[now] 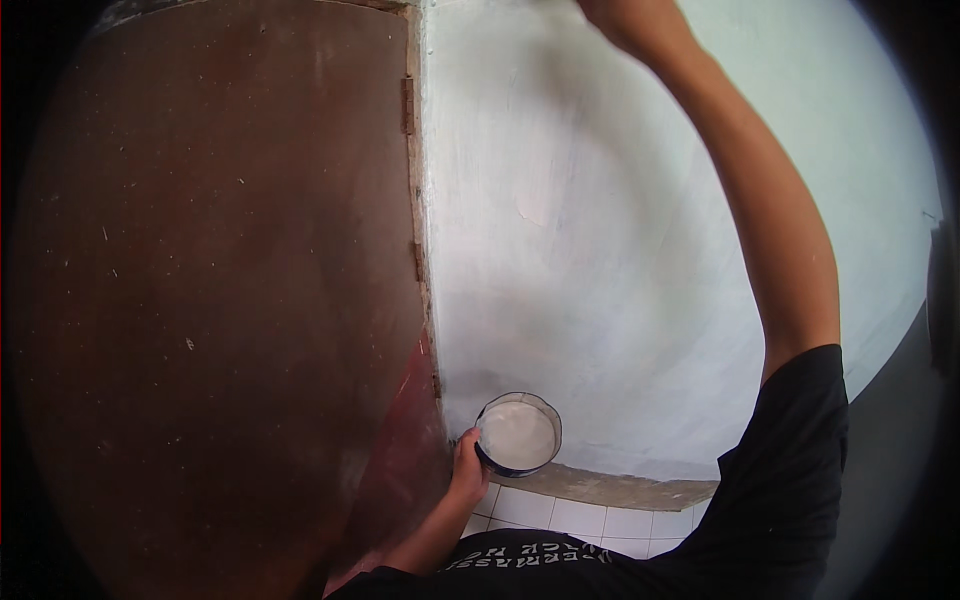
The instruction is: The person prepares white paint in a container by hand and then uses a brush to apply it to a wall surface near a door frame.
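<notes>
My left hand (467, 464) grips the side of a round tin (522, 469), with the thumb at its rim. White paint (517, 436) fills much of the tin, and smears of it mark the inside wall. Up at the top edge of the picture, my right hand (632, 22) is raised in front of the white wall (570, 240). The picture's edge cuts off its fingers, so whether it holds anything is hidden. Uneven, streaky patches show on the wall's surface.
A dark brown door (220, 250) stands on the left, beside a worn frame strip (411, 180) with hinges. Below the wall runs a bare grey skirting strip (620, 488), above white floor tiles (577, 517). A dark object (942, 295) sits at the far right.
</notes>
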The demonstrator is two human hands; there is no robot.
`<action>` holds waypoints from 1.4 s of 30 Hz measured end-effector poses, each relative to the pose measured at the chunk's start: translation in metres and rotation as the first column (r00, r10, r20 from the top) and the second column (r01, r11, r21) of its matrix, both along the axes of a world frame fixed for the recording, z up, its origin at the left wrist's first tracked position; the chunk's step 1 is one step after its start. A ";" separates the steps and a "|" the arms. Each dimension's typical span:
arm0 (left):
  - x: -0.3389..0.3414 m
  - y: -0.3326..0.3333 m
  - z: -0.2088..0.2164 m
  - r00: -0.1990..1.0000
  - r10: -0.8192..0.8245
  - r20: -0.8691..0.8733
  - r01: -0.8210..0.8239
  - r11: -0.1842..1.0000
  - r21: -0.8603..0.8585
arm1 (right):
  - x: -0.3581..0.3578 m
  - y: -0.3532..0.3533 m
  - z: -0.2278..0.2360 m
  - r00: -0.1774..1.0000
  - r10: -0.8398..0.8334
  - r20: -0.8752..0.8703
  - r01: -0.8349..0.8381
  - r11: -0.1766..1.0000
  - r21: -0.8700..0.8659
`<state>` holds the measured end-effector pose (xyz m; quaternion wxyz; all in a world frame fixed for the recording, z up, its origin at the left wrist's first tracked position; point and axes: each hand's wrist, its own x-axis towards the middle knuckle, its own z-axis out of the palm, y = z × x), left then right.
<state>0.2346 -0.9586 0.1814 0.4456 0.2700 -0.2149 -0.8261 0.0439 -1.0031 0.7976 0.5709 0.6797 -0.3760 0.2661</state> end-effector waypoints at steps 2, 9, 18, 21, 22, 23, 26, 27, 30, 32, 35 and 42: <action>-0.001 0.001 0.002 0.999 0.028 -0.026 -0.028 1.000 -0.007 | -0.023 -0.022 -0.037 0.937 0.016 -0.350 -0.025 0.999 -0.023; 0.002 0.002 -0.010 1.000 0.020 0.000 -0.020 1.000 -0.011 | 0.002 0.004 -0.265 0.864 0.249 -0.437 0.012 0.858 0.513; 0.021 0.000 -0.008 0.998 0.054 0.035 -0.053 0.999 -0.008 | 0.005 -0.047 -0.147 0.833 0.206 0.513 -0.420 0.840 0.344; 0.015 -0.001 -0.014 0.999 0.036 0.013 -0.035 0.999 -0.017 | -0.017 -0.042 -0.037 0.782 0.316 0.537 -0.431 0.897 0.098; 0.016 0.000 -0.013 0.998 0.049 0.027 -0.049 0.999 0.010 | -0.012 -0.037 -0.009 0.796 0.277 0.539 -0.357 0.933 0.048; 0.025 -0.001 -0.012 0.995 0.089 0.047 -0.091 0.995 0.042 | 0.035 -0.009 0.012 0.708 0.088 0.701 -0.257 0.956 0.139; 0.030 0.004 0.001 0.994 0.071 0.080 -0.074 0.996 0.043 | 0.033 -0.017 0.044 0.786 0.320 0.529 -0.307 0.945 -0.115; 0.030 0.003 0.002 0.995 0.071 0.075 -0.074 0.996 0.039 | 0.025 -0.027 0.053 0.899 0.347 0.269 -0.312 0.936 -0.166; 0.029 0.003 0.005 0.992 0.111 0.051 -0.114 0.992 0.056 | 0.020 -0.053 0.023 0.975 0.132 -0.179 -0.153 0.982 -0.110; 0.034 0.004 0.013 0.990 0.139 0.038 -0.140 0.990 0.024 | 0.026 -0.070 -0.031 0.937 0.117 -0.330 -0.086 0.991 0.106; 0.039 -0.001 -0.003 0.988 0.151 0.045 -0.151 0.989 -0.010 | 0.051 -0.070 -0.143 0.896 0.204 -0.395 -0.010 0.898 0.440; 0.033 0.000 -0.001 0.987 0.159 0.028 -0.160 0.986 0.046 | 0.056 -0.073 -0.200 0.933 0.278 0.226 -0.355 0.623 0.697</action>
